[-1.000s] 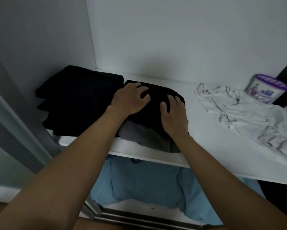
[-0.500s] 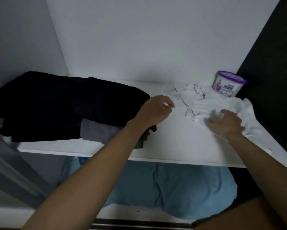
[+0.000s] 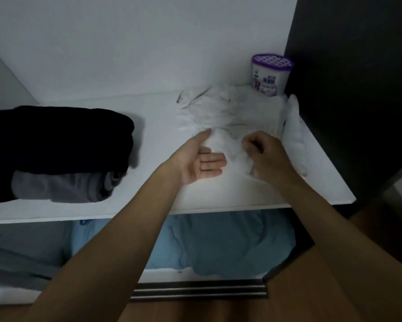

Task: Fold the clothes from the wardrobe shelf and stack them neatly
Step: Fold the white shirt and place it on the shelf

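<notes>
White garment (image 3: 230, 112) gripped by right hand (image 3: 267, 156); left hand (image 3: 200, 165) palm-up.

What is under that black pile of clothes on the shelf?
A grey folded garment lies under the black pile, its front edge poking out on the shelf. The black cloth covers the rest, so anything further back beneath it is hidden.

The right hand (image 3: 267, 156) apparently pinches the crumpled white garment (image 3: 230, 112); the left hand (image 3: 202, 165) lies palm-up against it.

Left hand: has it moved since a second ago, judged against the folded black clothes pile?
Yes. The left hand has left the folded black clothes pile and gone right to the crumpled white garment.
</notes>
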Demonstrator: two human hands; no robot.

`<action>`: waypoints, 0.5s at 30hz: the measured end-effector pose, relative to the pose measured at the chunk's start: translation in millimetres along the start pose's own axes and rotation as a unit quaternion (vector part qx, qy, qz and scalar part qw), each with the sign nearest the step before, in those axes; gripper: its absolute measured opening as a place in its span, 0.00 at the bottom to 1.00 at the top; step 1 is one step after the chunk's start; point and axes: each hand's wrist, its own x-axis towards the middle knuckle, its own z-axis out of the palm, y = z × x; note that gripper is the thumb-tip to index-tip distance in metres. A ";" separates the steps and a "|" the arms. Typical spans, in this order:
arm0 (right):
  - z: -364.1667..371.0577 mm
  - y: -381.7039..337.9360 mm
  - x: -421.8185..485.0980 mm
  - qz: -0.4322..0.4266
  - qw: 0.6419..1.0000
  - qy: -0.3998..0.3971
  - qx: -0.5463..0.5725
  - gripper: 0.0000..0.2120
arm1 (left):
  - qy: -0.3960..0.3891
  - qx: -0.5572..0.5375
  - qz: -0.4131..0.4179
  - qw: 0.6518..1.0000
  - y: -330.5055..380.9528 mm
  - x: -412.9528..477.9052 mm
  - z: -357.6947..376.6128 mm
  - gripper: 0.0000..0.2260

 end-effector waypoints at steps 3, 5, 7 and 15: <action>-5.5 -21.3 -43.5 -0.086 0.982 -0.166 0.020 0.14 | -0.015 -0.015 0.016 1.000 -4.0 -7.0 27.4 0.20; -7.6 -26.6 -66.0 -0.100 0.967 -0.234 0.002 0.12 | 0.018 -0.004 0.045 0.999 -10.7 -14.8 40.0 0.15; -14.2 -24.7 -82.2 -0.095 0.962 -0.255 -0.014 0.09 | 0.053 0.020 0.089 0.994 -18.3 -25.7 42.0 0.14; -11.3 -25.1 -150.2 -0.035 0.975 -0.182 -0.125 0.20 | 0.088 0.037 0.163 0.982 -77.8 -110.0 4.0 0.07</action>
